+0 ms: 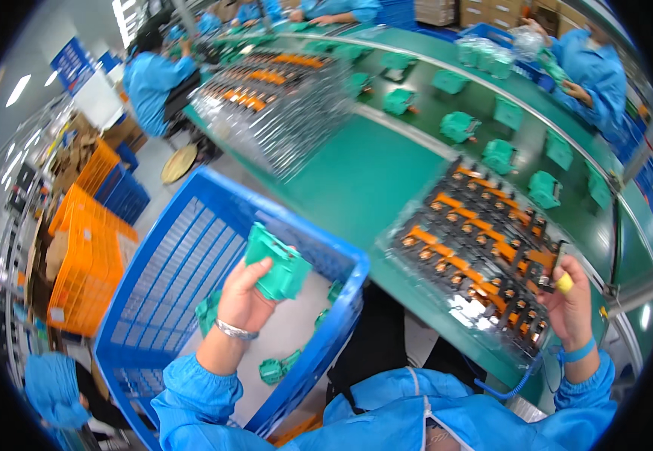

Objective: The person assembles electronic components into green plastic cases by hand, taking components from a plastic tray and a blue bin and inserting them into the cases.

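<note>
My left hand [237, 302] is closed on a green plastic housing [283, 269], held up over a blue plastic crate [358, 264]. More green housings [280, 367] lie at the bottom of that crate. On the right, my right hand [571, 307] pinches a small black-and-orange component [543, 263] at the right edge of a clear plastic tray [395, 239]. Rows of similar black-and-orange components [484, 239] fill the tray. A yellow cover sits on one finger of this hand, and a blue wrist strap [580, 350] with a coiled cord circles the wrist.
A tall stack of clear trays [285, 124] stands on the green bench [341, 177]. Beyond a metal rail, a conveyor [435, 113] carries several green housings. Co-workers in blue [593, 71] sit around the line. Orange crates [89, 259] and a stool [179, 164] are at left.
</note>
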The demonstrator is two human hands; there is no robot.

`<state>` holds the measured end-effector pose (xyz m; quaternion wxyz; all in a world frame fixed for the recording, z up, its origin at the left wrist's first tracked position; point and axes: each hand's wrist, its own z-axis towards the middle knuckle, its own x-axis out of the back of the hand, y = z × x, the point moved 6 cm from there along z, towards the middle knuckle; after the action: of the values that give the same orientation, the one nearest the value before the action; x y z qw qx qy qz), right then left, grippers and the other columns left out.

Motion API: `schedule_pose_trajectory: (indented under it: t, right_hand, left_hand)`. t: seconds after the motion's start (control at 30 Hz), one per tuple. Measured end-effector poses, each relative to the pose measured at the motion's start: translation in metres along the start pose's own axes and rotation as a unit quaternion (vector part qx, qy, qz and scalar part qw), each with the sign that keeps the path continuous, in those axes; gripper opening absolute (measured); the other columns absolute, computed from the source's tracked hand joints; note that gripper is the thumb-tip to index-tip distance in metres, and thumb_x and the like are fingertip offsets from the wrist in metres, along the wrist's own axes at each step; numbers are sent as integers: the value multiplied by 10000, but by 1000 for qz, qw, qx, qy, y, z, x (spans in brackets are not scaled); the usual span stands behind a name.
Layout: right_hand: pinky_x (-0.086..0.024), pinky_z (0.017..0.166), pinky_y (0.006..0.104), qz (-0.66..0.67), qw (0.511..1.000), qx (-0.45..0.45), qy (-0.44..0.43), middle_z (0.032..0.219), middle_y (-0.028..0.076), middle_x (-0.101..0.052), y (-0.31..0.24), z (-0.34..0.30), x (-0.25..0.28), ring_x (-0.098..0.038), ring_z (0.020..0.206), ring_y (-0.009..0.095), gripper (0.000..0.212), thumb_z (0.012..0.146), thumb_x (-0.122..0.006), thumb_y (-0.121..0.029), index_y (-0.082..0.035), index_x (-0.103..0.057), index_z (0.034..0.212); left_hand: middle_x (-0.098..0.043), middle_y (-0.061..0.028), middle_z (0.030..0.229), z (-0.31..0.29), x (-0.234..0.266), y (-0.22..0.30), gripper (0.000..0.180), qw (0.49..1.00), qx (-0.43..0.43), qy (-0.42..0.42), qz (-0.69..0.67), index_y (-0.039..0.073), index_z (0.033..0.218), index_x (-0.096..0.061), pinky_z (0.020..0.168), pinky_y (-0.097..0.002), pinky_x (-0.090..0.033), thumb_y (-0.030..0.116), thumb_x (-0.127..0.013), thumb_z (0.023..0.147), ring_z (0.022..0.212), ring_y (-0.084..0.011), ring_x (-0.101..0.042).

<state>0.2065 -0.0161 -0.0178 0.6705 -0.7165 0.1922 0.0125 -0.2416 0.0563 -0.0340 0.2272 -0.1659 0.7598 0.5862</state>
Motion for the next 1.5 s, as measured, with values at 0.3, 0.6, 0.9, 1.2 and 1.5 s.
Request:
schedule_pose_trajectory:
  t: [0.3,0.6,0.9,1.2,1.5]
  right_hand:
    - [-512,672,268,13,998,56,-34,876,38,-593,-23,1,-2,-580,777,107,160,803,-637,-50,-32,-562,943]
    - [-452,551,272,-336,892,287,-90,755,78,-552,-56,-3,-27,-564,634,161,149,765,-658,-64,-15,-608,896]
    - [-467,561,363,-453,860,210,-100,748,110,-563,-36,9,-27,-581,640,260,148,751,-631,-107,-18,-582,858]
    - [-462,598,335,-291,941,93,-143,723,85,-576,-3,29,-14,-579,648,220,138,784,-639,-123,-12,-588,848]
    - [-473,654,319,-302,943,41,-136,879,134,-602,-2,20,-13,-597,720,202,237,745,-675,-125,14,-570,905]
  left_hand:
    - [-428,-176,1298,29,-177,-82,594,948,172,-267,-18,2,1341,-267,974,-438,-392,101,-555,832,1179,-311,-460]
    - [-445,-145,1245,29,-216,-129,653,945,52,-237,217,-49,1337,-221,938,-322,-413,-28,-601,807,1122,-203,-475]
    - [-451,-152,1227,23,-227,-140,659,932,25,-266,247,-29,1345,-223,907,-306,-432,-48,-599,804,1097,-190,-492]
    - [-461,-150,1224,21,-224,-140,646,930,28,-274,243,-34,1340,-251,898,-311,-444,-67,-600,797,1091,-190,-497]
    - [-463,-147,1230,14,-230,-139,639,934,18,-274,231,-45,1338,-287,900,-322,-446,-88,-603,784,1092,-191,-494]
